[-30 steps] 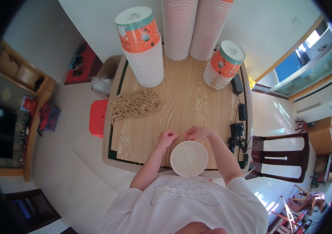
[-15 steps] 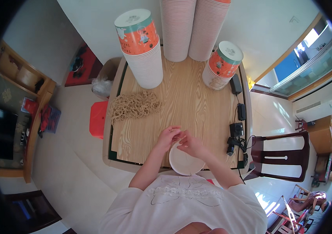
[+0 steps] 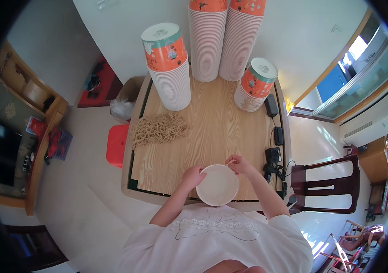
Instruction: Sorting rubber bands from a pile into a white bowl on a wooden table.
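A round, open paper bucket point(image 3: 219, 186) with a white inside faces up at the table's near edge, close to my body. My left hand point(image 3: 194, 176) is closed on the left part of its rim. On the far right of the rim, my right hand point(image 3: 240, 165) has its fingers pinched; whether a cord is also between them is too small to tell. Farther left on the table lies a tangled heap of tan cords point(image 3: 159, 129).
Upside-down stacks of orange-and-green paper buckets stand at the back left point(image 3: 170, 68), back middle point(image 3: 207, 45) and right point(image 3: 255, 86). Black adapters point(image 3: 272, 105) and cables line the wooden table's point(image 3: 207, 123) right edge. A red stool point(image 3: 117, 145) and a dark chair point(image 3: 326, 184) flank it.
My hands have parted from the far rim, where they were close together, to the two sides of the bucket. The view has tilted slightly, and the bucket's opening shows more fully.
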`<state>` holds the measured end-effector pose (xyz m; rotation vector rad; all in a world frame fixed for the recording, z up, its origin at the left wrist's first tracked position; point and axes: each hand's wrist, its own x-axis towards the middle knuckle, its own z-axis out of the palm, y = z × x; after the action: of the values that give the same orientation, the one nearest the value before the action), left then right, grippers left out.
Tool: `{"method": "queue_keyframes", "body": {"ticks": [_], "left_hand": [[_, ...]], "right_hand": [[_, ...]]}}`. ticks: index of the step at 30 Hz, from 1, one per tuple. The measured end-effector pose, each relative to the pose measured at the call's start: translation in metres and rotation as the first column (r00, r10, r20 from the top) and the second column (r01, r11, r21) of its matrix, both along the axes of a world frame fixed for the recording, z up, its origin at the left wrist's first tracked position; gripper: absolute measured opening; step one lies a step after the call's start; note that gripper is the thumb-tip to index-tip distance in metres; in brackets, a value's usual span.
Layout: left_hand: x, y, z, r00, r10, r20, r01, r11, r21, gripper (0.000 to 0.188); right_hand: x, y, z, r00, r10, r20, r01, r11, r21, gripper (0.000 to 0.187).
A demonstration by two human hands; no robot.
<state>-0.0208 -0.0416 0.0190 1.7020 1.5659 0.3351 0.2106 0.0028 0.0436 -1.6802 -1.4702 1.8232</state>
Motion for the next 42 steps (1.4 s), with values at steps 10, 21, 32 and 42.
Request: {"method": "queue_keyframes", "body": {"ticks": [10,21,32,42], "left_hand": [[-0.018,0.001,0.007,0.975,0.199,-0.098,-0.201,0.979,-0.017,0.031],[-0.013,0.023,0.037,0.937,0.314,0.152,-0.344,0.904,0.252,0.028],[0.016,0.041,0.059,0.843,-0.109,0.527,-0.088,0.938,0.335,0.059],[0.085,0.153,0.143,0.86,-0.327,0.393,0.0,0.769,0.64,0.056]], "right_hand": [[0.01,0.005,-0.006,0.999,0.029,-0.036,-0.037,0.973,-0.227,0.021],[0.015,0.037,0.007,0.994,0.094,-0.048,-0.1,0.986,-0.131,0.04],[0.048,0.072,0.021,0.974,-0.037,0.225,0.01,0.993,0.122,0.043],[0.105,0.12,0.15,0.948,-0.302,-0.096,0.3,0.759,0.578,0.037]]}}
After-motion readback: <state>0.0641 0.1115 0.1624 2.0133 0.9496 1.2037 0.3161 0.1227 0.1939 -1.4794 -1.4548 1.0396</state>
